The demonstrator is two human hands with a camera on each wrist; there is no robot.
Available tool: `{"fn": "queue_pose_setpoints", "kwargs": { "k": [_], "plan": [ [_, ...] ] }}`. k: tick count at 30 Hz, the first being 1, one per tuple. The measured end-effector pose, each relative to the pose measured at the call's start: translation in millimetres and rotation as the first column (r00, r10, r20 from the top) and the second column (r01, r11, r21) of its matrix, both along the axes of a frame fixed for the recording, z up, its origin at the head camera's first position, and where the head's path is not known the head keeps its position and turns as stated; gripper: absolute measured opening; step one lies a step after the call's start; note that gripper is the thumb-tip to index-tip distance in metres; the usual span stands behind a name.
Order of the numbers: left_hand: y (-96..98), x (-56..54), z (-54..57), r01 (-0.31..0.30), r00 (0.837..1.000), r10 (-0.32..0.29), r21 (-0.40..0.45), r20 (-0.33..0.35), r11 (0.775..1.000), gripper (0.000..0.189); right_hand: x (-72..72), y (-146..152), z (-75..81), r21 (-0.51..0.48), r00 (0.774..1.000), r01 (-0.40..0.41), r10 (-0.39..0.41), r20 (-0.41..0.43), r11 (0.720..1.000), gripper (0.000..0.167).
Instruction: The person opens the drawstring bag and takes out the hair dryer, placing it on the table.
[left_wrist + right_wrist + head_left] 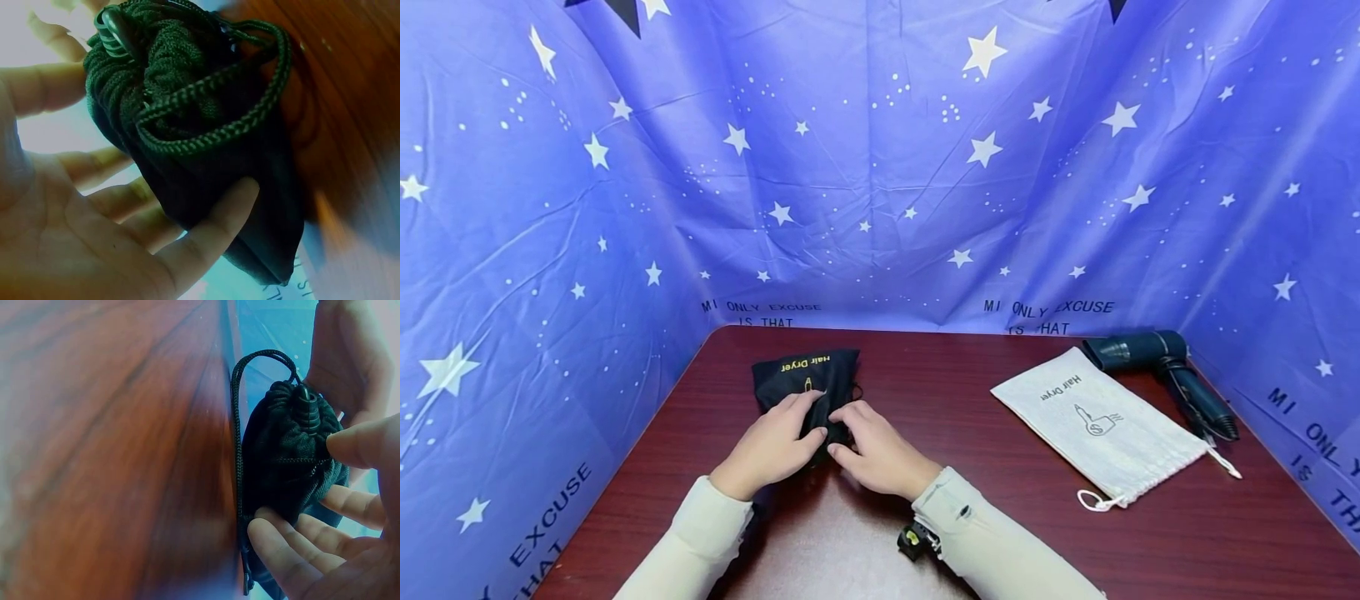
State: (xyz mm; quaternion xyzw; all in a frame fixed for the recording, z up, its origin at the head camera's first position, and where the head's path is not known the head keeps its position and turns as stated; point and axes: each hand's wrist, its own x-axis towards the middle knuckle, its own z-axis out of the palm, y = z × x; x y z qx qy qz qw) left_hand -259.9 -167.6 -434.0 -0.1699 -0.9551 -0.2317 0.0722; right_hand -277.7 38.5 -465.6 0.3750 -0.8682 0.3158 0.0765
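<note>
A black drawstring bag (pixel 814 371) with yellow "Hair Dryer" lettering lies on the table, its lettered face partly covered by the hands. My left hand (pixel 775 437) rests on its left side with spread, fairly straight fingers. From the right, my right hand (pixel 880 448) touches the bag with thumb and fingertips. In the left wrist view the bag's neck is gathered, with a braided cord (pixel 262 119) looping over it. A cord lock (pixel 307 412) sits at that neck in the right wrist view. What the bag contains is hidden.
A white drawstring bag (pixel 1093 421) printed "Hair Dryer" lies flat on the right of the dark red table (pixel 940 375). Against its far corner is a dark hair dryer (pixel 1138 350) with its handle pointing towards me. Blue star-patterned cloth (pixel 880 167) hangs around the table.
</note>
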Motion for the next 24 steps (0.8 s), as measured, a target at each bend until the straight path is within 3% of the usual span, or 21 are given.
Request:
{"fn": "queue_pose_setpoints", "kwargs": {
  "k": [9,15,24],
  "plan": [
    [4.8,2.7,-0.3,0.049,0.999,-0.049,0.027,0.023,0.998,0.056,4.0,13,-0.3,-0.019,1.0,0.003,-0.003,0.015,1.0,0.034],
    [5.7,3.6,-1.5,0.114,0.993,-0.115,0.059,0.025,0.992,0.06,7.0,24,-0.7,-0.012,1.0,0.01,-0.01,0.018,1.0,0.033],
    [9.4,5.4,-1.4,0.166,0.984,-0.171,0.092,0.043,0.982,0.063,7.1,38,-0.7,-0.062,0.99,0.02,-0.011,0.139,0.998,0.028]
  ]
}}
